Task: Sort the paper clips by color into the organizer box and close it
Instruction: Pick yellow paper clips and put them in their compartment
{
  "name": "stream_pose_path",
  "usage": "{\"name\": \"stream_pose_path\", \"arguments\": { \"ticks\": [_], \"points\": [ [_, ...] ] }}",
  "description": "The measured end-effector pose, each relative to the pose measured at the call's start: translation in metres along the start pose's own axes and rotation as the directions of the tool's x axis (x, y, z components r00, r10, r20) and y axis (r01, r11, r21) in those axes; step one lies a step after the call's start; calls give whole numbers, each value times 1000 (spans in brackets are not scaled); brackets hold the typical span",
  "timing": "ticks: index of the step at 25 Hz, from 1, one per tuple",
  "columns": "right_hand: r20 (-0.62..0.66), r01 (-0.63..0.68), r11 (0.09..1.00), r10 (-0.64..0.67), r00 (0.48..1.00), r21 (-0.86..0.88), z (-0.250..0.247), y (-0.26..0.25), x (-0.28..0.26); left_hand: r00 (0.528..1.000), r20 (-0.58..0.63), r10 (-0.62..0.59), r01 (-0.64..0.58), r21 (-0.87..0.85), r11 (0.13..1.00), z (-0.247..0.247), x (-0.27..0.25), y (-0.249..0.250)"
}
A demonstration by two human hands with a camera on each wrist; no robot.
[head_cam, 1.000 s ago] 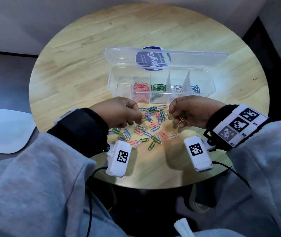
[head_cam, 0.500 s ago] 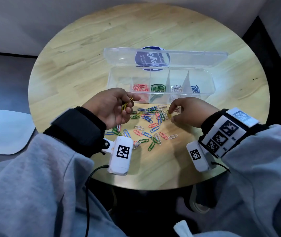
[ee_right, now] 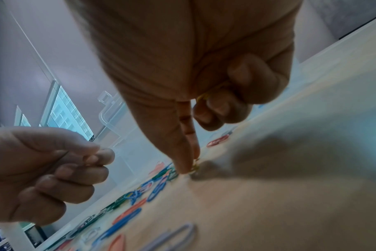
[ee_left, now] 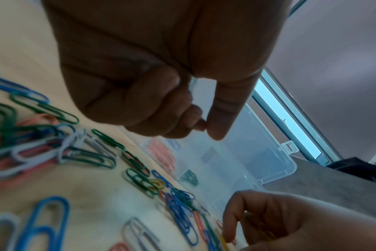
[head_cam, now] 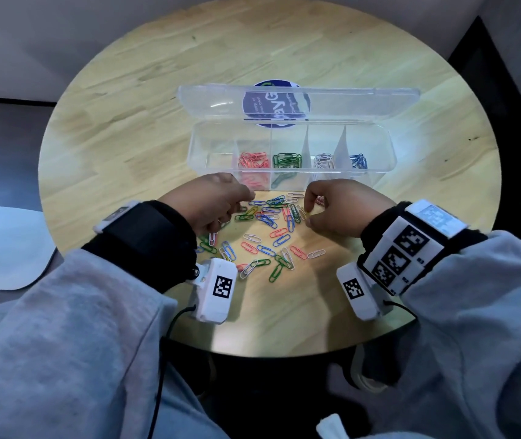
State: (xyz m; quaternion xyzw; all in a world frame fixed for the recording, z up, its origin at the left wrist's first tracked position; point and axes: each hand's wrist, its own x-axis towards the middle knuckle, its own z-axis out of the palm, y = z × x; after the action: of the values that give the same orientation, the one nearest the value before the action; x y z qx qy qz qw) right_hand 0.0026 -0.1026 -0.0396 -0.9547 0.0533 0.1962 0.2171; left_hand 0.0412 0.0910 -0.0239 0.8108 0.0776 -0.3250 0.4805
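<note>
Clips, light, thin and slippery, need fingertip pinches: right hand pinches yellow ones, left hand curled, contents unclear.

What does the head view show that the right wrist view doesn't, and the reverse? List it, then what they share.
Head only: the organizer box's sorted red, green, white and blue clips, under its open lid.
Right wrist only: yellow clips tucked under the right hand's curled fingers.
Both: the left hand and the loose clips on the table.
</note>
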Motion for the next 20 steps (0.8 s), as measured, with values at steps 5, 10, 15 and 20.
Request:
{"name": "stream_pose_path", "arguments": {
  "ticks": [5,10,15,20],
  "points": [
    [85,-15,1000,16,996,-16,-3,-2,0,994,10,112,-105,440,892,3,0,-5],
    [153,-13,998,22,988,-62,-5,-8,-4,991,8,132,-110,605,789,6,0,-8],
    [166,-14,998,25,986,-67,-5,-7,-6,988,0,152,-117,635,763,5,2,-9],
    [157,-12,1000,10,988,9,-7,-7,-5,990,27,141,-123,671,731,6,2,-10]
  ]
}}
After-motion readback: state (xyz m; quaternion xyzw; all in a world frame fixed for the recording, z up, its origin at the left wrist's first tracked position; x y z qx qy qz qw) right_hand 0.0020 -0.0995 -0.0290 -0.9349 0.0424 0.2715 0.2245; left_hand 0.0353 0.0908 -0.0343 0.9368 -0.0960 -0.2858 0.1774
